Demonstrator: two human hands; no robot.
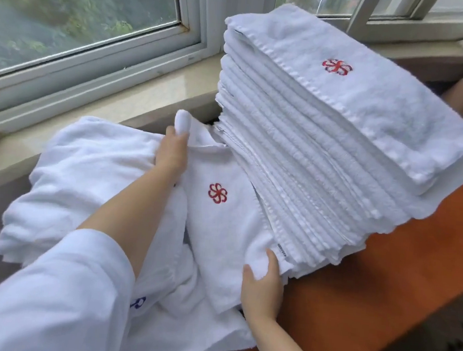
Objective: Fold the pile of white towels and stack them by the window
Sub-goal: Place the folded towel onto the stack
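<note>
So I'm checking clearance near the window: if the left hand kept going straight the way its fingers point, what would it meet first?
The left hand, gripping the far corner of the logo towel, points up and away toward the window. It would probably meet the windowsill ledge first, then the window frame; depth is hard to judge.

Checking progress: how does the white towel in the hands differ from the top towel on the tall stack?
The white towel in the hands lies low and slanted, gripped by the left hand and right hand; the top towel on the tall stack rests flat, high and untouched. Both are white with a red flower logo.
</note>
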